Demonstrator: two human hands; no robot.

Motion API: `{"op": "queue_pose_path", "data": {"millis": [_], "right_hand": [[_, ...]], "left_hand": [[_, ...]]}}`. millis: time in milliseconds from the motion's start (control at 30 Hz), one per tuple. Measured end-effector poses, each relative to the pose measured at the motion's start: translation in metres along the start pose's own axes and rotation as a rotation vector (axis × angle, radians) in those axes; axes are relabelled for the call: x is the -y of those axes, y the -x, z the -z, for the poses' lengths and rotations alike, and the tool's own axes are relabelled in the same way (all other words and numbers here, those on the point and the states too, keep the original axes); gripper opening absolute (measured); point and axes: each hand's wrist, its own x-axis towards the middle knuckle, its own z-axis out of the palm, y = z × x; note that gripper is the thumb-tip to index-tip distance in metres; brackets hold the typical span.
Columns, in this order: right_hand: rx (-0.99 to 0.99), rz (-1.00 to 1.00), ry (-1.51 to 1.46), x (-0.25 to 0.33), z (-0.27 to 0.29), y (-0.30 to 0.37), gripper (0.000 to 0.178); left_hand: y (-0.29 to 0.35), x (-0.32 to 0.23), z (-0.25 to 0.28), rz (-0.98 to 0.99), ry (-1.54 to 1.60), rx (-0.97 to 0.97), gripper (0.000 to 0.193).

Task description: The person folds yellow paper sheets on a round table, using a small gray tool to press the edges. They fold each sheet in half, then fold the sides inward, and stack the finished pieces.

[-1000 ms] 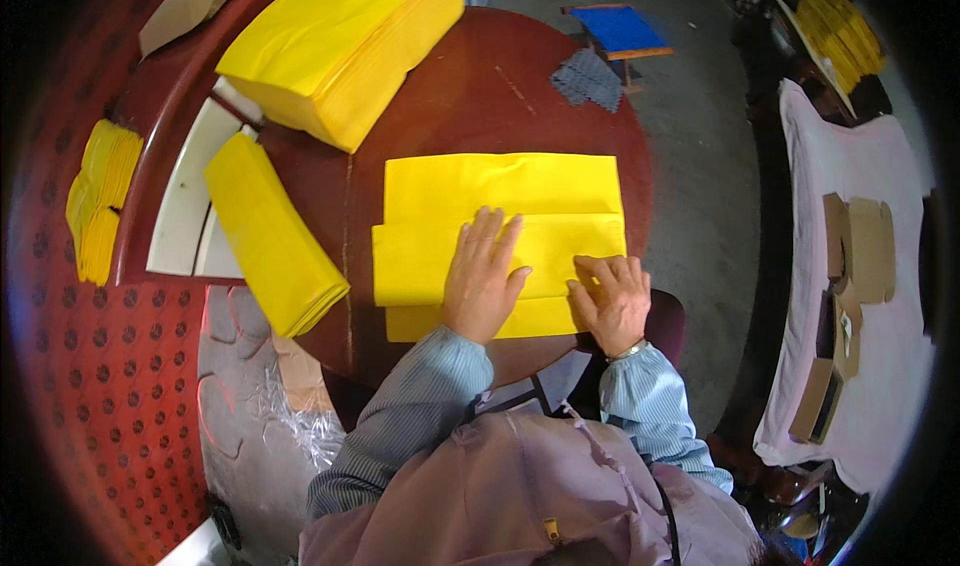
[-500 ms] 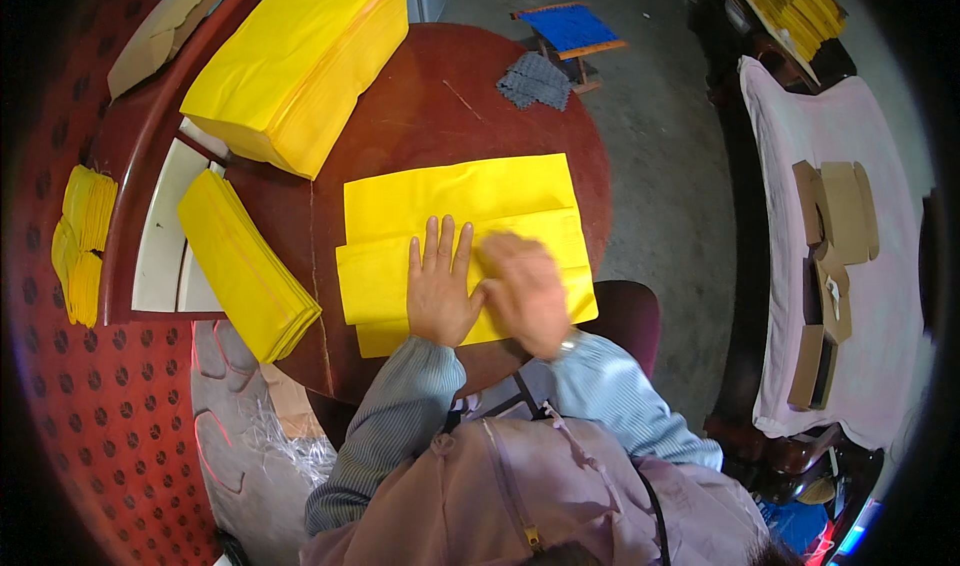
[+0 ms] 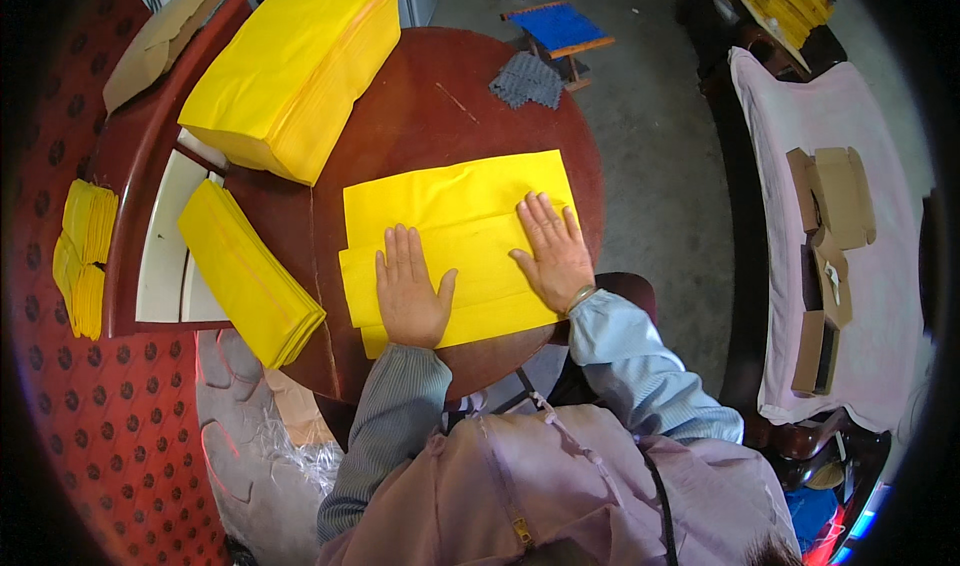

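Observation:
A yellow fabric sheet (image 3: 465, 251), partly folded over toward the front, lies on the round red-brown table (image 3: 420, 106). My left hand (image 3: 412, 291) rests flat on its left part, fingers together and thumb out. Flat on its right side is my right hand (image 3: 555, 256), fingers pointing up and slightly left. Neither hand grips anything. Left of the sheet, a smaller stack of folded yellow fabric (image 3: 245, 271) overhangs the table's edge. Behind it stands a tall stack of yellow sheets (image 3: 290, 76).
On the table's far right lies a grey cloth (image 3: 527, 81); beyond it is a blue-topped stool (image 3: 560, 29). Opened cardboard boxes (image 3: 838, 201) sit on a pink-covered surface (image 3: 785, 266) at right. Another folded yellow pile (image 3: 82, 256) lies at far left.
My right hand has moved right, away from the left one, and now lies flat. My left hand has shifted slightly left and nearer. The sheet's folded layer looks flatter.

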Motion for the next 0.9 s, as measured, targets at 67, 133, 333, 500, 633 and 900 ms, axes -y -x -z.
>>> {"op": "queue_pose_path", "data": {"millis": [67,133,333,500,633,900], "right_hand": [[0.009,-0.005,-0.033,-0.012,0.002,0.001,0.072],[0.025,-0.046,-0.066,-0.023,0.002,0.002,0.07],[0.092,-0.094,-0.081,-0.024,0.005,0.003,0.066],[0.075,0.054,-0.047,-0.043,0.034,-0.019,0.063],[0.23,0.17,-0.173,-0.059,0.049,-0.068,0.05],[0.822,0.321,-0.527,-0.054,0.068,-0.1,0.048]], "left_hand": [[0.004,0.011,0.004,0.018,0.049,-0.078,0.086],[0.006,0.023,0.006,-0.012,0.079,-0.16,0.088],[0.007,0.028,0.008,-0.044,0.068,-0.218,0.088],[0.013,0.028,0.021,-0.015,0.103,-0.286,0.073],[0.065,0.016,0.029,0.243,0.501,-0.139,0.043],[0.107,-0.032,0.02,-0.089,0.76,0.271,0.036]]}}
